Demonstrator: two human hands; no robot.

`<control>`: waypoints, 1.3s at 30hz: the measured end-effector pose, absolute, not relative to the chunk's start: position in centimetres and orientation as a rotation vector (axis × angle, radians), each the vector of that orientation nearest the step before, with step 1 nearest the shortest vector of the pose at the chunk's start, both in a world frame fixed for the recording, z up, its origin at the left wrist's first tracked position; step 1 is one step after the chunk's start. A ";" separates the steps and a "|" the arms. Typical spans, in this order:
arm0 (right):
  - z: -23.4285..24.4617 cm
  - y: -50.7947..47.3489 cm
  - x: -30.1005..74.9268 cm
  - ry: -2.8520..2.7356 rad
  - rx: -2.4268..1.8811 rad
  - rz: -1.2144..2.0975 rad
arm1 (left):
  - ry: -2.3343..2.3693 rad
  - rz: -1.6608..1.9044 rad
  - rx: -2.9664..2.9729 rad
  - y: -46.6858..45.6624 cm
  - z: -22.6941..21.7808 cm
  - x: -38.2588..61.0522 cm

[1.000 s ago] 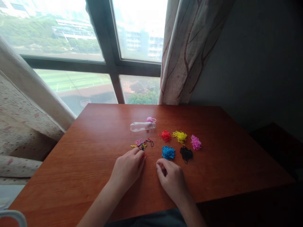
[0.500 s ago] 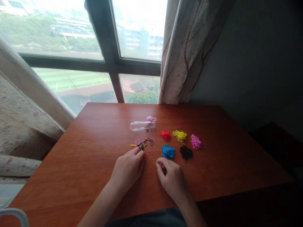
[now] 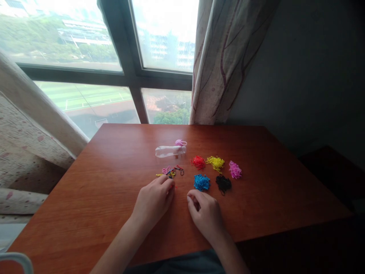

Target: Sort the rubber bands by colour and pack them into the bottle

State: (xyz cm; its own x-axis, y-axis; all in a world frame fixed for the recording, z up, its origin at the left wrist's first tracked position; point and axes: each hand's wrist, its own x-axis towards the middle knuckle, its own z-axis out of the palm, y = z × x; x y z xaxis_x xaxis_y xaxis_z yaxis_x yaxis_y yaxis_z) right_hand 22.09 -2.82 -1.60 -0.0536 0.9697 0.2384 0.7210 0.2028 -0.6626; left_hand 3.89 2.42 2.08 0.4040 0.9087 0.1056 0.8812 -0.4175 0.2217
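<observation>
My left hand point(image 3: 155, 195) is closed, its fingertips down at the near edge of a small mixed pile point(image 3: 172, 173) of thin pink, yellow, red and dark loops that look like little rubber bands. A speck of red shows beside those fingertips; what they pinch is hidden. To the right, my right hand point(image 3: 205, 208) rests on the table with thumb and forefinger brought together, and I cannot make out anything between them. Just beyond it lies a heap of blue bands point(image 3: 202, 182), with a black heap point(image 3: 223, 183) beside that.
Farther back are heaps of red bands point(image 3: 198, 162), yellow bands point(image 3: 216, 163) and pink bands point(image 3: 235, 169). A clear bottle point(image 3: 168, 152) lies on its side, a pink cap point(image 3: 179, 143) behind its neck. The wooden table point(image 3: 99, 182) ends at a window with curtains.
My left hand has shifted slightly toward the mixed pile, its fingers covering a bit more of it. My right hand stays nearly in place. The whole view has drifted slightly.
</observation>
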 end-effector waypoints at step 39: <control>-1.4 -2.8 21.9 -1.836 -1.576 0.492 | 1.578 0.566 2.391 4.9 3.0 2.4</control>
